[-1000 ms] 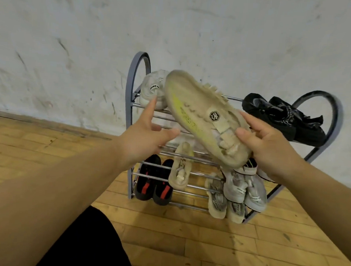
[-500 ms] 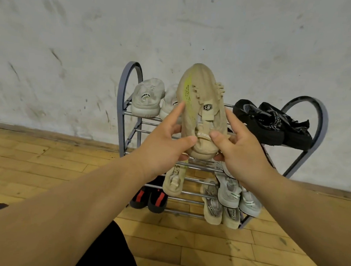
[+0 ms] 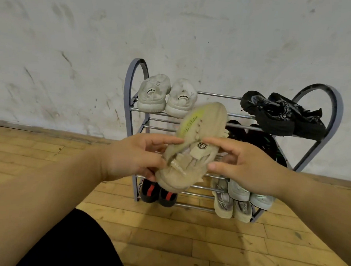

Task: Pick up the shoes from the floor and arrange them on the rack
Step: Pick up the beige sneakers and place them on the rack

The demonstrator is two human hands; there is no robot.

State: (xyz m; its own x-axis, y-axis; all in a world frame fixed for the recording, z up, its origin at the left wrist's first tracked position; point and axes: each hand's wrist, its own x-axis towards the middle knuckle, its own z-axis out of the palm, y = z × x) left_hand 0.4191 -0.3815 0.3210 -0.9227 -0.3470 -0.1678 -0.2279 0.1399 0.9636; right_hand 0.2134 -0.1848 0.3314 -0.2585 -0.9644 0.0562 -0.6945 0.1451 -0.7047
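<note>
beige shoe point(image 3: 192, 152) | held by left hand point(image 3: 132, 157) + right hand point(image 3: 244, 168) | before rack point(image 3: 334, 113)

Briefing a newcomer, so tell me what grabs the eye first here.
A beige shoe, held mid-frame by the left hand and right hand, in front of the rack. Behind it, a white pair sits on the top shelf's left end and a black pair on its right.
</note>
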